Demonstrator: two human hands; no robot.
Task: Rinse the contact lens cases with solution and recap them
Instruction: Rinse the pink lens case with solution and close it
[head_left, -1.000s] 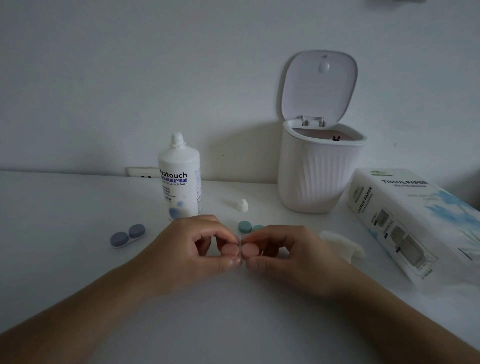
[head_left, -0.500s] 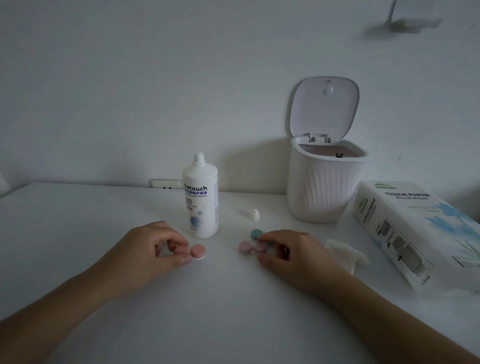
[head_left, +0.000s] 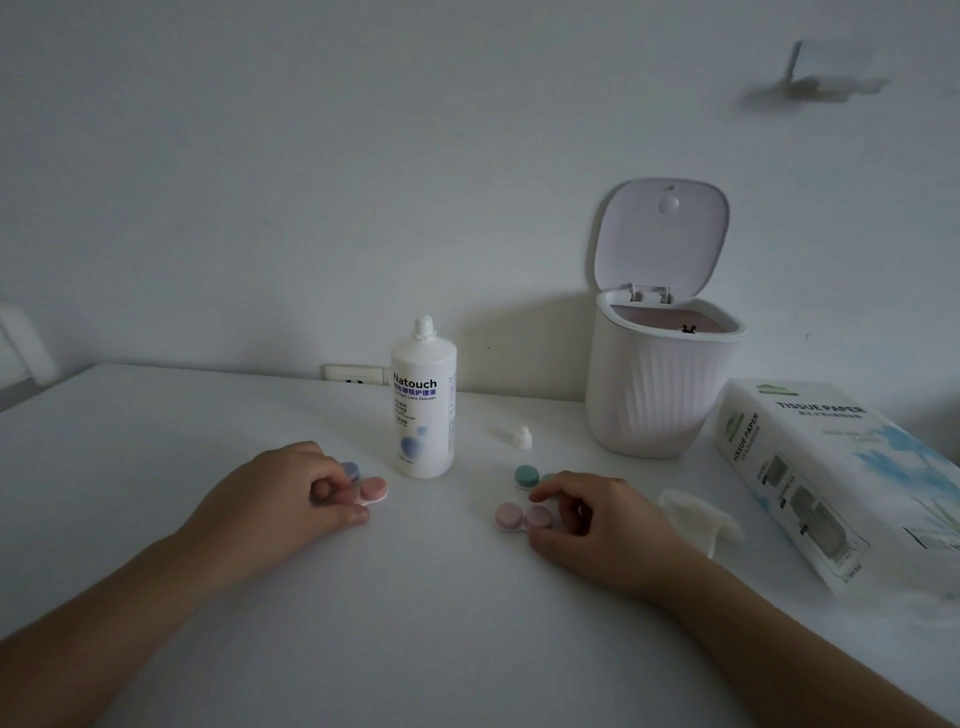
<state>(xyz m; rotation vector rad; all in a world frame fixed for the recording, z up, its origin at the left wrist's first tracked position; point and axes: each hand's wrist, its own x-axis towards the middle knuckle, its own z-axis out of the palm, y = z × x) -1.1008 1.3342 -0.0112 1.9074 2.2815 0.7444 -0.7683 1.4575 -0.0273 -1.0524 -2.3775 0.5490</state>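
left hand (head_left: 280, 493) pinches pink case (head_left: 373, 491) | right hand (head_left: 597, 519) pinches second pink case (head_left: 522, 517) | hands apart on counter (head_left: 415, 623)

Capped pink cases (head_left: 523, 516) and (head_left: 373, 490) flank the upright uncapped solution bottle (head_left: 423, 405).

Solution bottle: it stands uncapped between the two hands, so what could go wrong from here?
1. The solution bottle stands open, its cap lying apart; a bump from the left hand might tip and spill it.
2. The right hand works beside the pink case and green case; their caps could get mixed.
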